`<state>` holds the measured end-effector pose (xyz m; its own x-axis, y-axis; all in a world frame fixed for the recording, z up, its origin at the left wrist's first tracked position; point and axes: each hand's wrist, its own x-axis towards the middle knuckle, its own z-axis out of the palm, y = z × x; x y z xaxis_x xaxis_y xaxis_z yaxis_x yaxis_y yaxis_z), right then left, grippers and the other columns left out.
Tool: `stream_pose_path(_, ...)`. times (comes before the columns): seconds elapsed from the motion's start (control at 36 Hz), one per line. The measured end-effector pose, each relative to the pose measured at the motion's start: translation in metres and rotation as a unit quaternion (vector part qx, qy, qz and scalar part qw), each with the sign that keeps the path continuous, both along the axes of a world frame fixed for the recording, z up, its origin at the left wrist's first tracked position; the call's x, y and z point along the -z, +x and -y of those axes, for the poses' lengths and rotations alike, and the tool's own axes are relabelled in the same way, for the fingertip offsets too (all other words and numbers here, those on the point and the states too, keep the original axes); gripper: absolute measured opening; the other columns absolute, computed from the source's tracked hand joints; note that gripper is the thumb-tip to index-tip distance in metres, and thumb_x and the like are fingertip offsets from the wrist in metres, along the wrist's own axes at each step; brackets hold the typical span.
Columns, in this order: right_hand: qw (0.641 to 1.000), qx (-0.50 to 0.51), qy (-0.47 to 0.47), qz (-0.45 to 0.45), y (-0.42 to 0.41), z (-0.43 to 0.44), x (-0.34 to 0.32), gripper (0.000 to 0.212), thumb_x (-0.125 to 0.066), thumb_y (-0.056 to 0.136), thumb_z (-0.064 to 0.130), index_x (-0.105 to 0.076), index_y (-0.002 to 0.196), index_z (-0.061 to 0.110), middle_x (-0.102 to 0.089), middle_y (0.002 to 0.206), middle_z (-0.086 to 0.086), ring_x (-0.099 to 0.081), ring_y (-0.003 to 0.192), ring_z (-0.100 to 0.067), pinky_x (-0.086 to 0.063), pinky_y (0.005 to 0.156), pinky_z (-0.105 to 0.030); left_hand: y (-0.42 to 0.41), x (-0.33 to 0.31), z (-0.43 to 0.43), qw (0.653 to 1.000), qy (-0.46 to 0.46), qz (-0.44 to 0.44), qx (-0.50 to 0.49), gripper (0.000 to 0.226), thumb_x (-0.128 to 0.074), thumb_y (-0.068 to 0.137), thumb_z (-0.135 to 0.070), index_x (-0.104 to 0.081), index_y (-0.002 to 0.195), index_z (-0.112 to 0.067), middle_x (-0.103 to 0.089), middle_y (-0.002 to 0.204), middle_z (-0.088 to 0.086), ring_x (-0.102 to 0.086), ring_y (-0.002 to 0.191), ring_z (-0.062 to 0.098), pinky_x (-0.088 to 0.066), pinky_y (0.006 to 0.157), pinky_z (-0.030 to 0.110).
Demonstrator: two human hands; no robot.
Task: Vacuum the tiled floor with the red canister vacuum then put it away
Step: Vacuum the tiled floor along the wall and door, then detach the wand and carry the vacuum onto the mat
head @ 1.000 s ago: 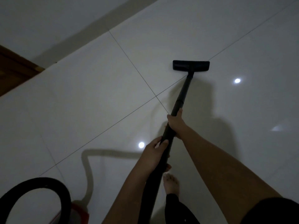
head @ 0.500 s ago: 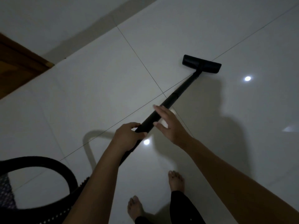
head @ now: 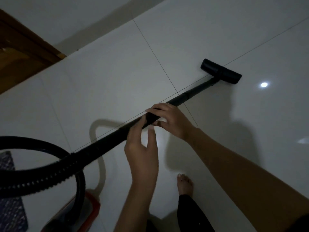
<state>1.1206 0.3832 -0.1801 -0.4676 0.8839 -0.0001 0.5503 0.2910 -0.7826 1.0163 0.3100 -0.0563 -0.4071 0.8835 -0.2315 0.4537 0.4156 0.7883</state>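
The black vacuum wand lies low and slants from lower left to upper right over the glossy white tiled floor. Its black floor head rests flat on the tiles at the upper right. My right hand curls over the wand's middle, fingers on top and thumb beneath. My left hand sits just behind it, loosely pinching the wand between forefinger and thumb. The ribbed black hose loops at the lower left down to the red canister, which shows only in part.
A brown wooden door or frame stands at the upper left against a pale wall. A dark patterned mat lies at the left edge. My bare foot stands on the tiles below my hands.
The wand has tipped down to a flatter slant and the floor head has slid to the right. My right hand, open half a second ago, has closed over the wand. The canister has come into view.
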Motion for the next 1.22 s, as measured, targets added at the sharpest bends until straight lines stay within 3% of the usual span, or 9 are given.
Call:
stream_pose_path(0.11,0.999,0.033,-0.004,0.003,-0.022,0.001,-0.004,0.046,-0.063,0.084,0.038,-0.065,0.124,0.015,-0.066,0.115,-0.004,-0.059,0.109,-0.023,-0.046,0.096,-0.042,0.000,0.007,0.029,0.970,-0.020,0.073,-0.231,0.036,-0.055,0.093,-0.020,-0.053,0.129,-0.023,-0.060,0.126,-0.005,-0.054,0.117,0.004,-0.041,0.110,0.035)
stream_pose_path(0.22,0.998,0.053,0.019,0.009,-0.046,0.011,-0.004,0.052,-0.054,0.081,0.047,-0.068,0.119,0.015,-0.068,0.108,-0.003,-0.062,0.101,-0.026,-0.049,0.089,-0.044,-0.016,0.013,0.020,0.928,0.020,0.138,-0.346,0.059,-0.055,0.094,-0.021,-0.029,0.146,-0.022,-0.050,0.137,-0.001,-0.047,0.124,0.004,-0.035,0.108,0.023)
stream_pose_path(0.39,0.995,0.089,0.042,0.027,-0.088,0.040,-0.002,0.050,-0.052,0.081,0.048,-0.070,0.116,0.018,-0.069,0.106,-0.001,-0.063,0.096,-0.026,-0.047,0.086,-0.041,-0.057,0.032,0.005,0.887,0.145,0.197,-0.391,0.074,-0.058,0.092,-0.011,-0.016,0.150,-0.029,-0.051,0.135,0.000,-0.056,0.108,-0.007,-0.044,0.080,-0.001)
stream_pose_path(0.53,0.996,0.080,0.037,0.032,-0.131,0.075,-0.012,0.050,-0.049,0.082,0.047,-0.068,0.118,0.018,-0.067,0.107,-0.005,-0.061,0.095,-0.030,-0.046,0.084,-0.040,-0.093,0.036,0.020,0.858,0.213,0.195,-0.426,0.081,-0.061,0.089,-0.007,-0.013,0.151,-0.027,-0.045,0.139,-0.006,-0.053,0.115,-0.004,-0.046,0.102,0.026)
stream_pose_path(0.67,0.999,0.040,0.008,0.014,-0.171,0.113,-0.019,0.046,-0.046,0.087,0.038,-0.063,0.126,0.020,-0.063,0.110,-0.005,-0.059,0.098,-0.029,-0.048,0.084,-0.043,-0.149,0.042,0.053,0.839,0.212,0.196,-0.461,0.080,-0.064,0.087,-0.010,-0.018,0.148,-0.034,-0.042,0.146,-0.002,-0.052,0.121,0.005,-0.046,0.103,0.046)
stream_pose_path(0.78,1.000,-0.031,-0.001,0.000,-0.199,0.134,-0.022,0.046,-0.056,0.090,0.023,-0.055,0.136,0.019,-0.059,0.116,-0.007,-0.056,0.104,-0.026,-0.048,0.090,-0.042,-0.190,0.032,0.087,0.846,0.219,0.206,-0.440,0.086,-0.065,0.087,-0.008,-0.013,0.148,-0.038,-0.048,0.142,0.006,-0.052,0.125,0.011,-0.048,0.101,0.045)
stream_pose_path(0.89,0.994,-0.106,-0.034,-0.008,-0.228,0.154,-0.025,0.054,-0.054,0.092,0.018,-0.042,0.145,0.019,-0.057,0.113,-0.009,-0.056,0.094,-0.020,-0.050,0.086,-0.038,-0.233,0.022,0.123,0.856,0.228,0.202,-0.419,0.087,-0.063,0.088,-0.007,-0.010,0.148,-0.040,-0.059,0.118,-0.005,-0.058,0.114,0.005,-0.045,0.104,0.044)
stream_pose_path(1.08,0.991,-0.137,0.008,0.004,-0.320,0.224,-0.022,0.059,-0.051,0.087,0.023,-0.042,0.145,0.016,-0.061,0.104,-0.013,-0.060,0.083,-0.027,-0.055,0.074,-0.046,-0.321,0.015,0.202,0.860,0.273,0.180,-0.390,0.088,-0.059,0.091,-0.007,-0.001,0.148,-0.040,-0.050,0.128,-0.009,-0.053,0.111,-0.010,-0.043,0.107,0.043)
stream_pose_path(1.22,0.990,-0.141,0.020,-0.022,-0.389,0.278,-0.018,0.059,-0.047,0.085,0.028,-0.042,0.144,0.021,-0.060,0.105,-0.011,-0.058,0.086,-0.027,-0.052,0.076,-0.044,-0.380,0.019,0.254,0.866,0.304,0.092,-0.386,0.079,-0.048,0.097,-0.011,0.008,0.149,-0.031,-0.019,0.158,-0.004,-0.035,0.138,0.010,-0.038,0.111,0.046)
